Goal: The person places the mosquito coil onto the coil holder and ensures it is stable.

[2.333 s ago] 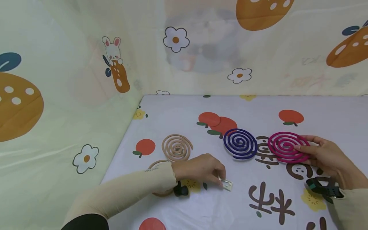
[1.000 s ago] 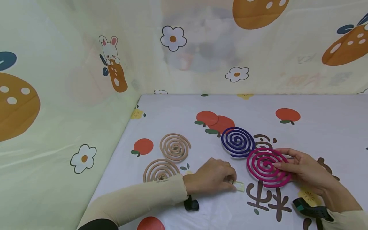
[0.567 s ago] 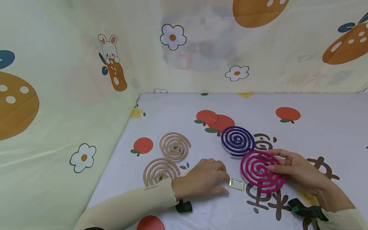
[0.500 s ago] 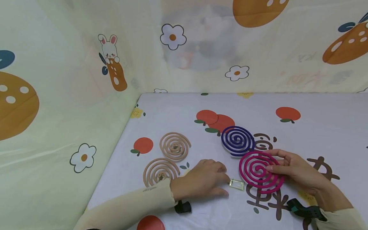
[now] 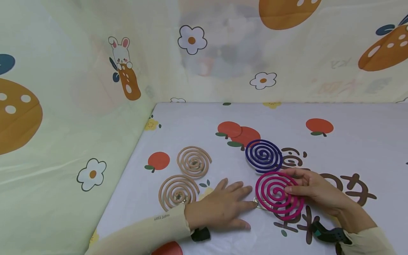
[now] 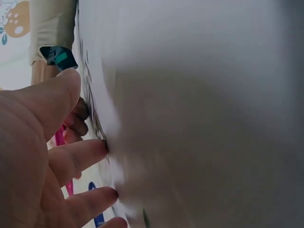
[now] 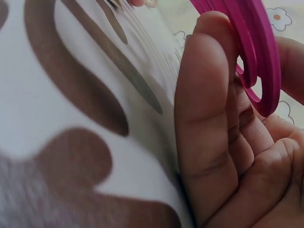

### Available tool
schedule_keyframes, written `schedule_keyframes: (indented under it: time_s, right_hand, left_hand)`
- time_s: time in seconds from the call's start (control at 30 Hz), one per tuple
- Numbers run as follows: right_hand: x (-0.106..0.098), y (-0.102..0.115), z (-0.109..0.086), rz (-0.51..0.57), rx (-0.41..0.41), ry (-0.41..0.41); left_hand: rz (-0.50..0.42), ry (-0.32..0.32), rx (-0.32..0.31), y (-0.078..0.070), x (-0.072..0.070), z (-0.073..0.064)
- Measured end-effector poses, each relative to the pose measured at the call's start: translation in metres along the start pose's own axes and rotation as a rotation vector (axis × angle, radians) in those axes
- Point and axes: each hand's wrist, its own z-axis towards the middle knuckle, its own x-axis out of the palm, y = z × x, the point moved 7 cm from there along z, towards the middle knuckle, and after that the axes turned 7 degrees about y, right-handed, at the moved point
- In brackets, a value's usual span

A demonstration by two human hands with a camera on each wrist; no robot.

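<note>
My right hand (image 5: 313, 191) pinches a pink mosquito coil (image 5: 278, 191) by its right side, thumb on top near the centre. The right wrist view shows the coil's edge (image 7: 271, 66) between the curled fingers. Under the coil's left part lies a small pale metal coil stand (image 5: 256, 203), mostly covered by it. Close to the stand, my left hand (image 5: 220, 207) rests palm down with fingers spread and holds nothing. Its index fingertip is at the stand's left end; whether they touch I cannot tell. The left wrist view shows those straightened fingers (image 6: 78, 156) at the tabletop.
A dark blue mosquito coil (image 5: 263, 154) lies just behind the pink one. Two tan coils (image 5: 194, 163) lie to the left, with metal bits at their centres; my left sleeve (image 5: 165, 226) reaches the nearer one. A patterned sheet (image 5: 223, 67) stands behind the table.
My right hand has brought the pink coil leftward and toward me, from beside the blue coil to over the stand. The left hand slid the stand right, let it go and spread its fingers.
</note>
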Motion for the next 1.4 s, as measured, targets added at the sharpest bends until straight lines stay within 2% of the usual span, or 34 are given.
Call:
schedule_keyframes:
  time_s: [0.3,0.53,0.83,1.07,1.4]
  right_hand:
    - [0.015,0.005,0.008,-0.017,-0.021,0.051]
    - [0.022,0.005,0.013,-0.023,-0.020,0.061]
    - [0.033,0.008,0.017,-0.024,-0.071,0.160]
    - [0.035,0.006,0.020,-0.067,-0.022,0.137]
    - [0.037,0.007,0.021,-0.081,-0.028,0.154]
  left_hand:
    - [-0.066,0.094,-0.056,-0.005,0.014,-0.003]
    - [-0.081,0.080,-0.070,-0.008,0.017,-0.007]
    - [-0.110,0.090,-0.073,-0.008,0.018,-0.008]
    - [-0.088,0.075,-0.078,-0.009,0.018,-0.008]
    - [-0.093,0.072,-0.091,-0.009,0.019,-0.006]
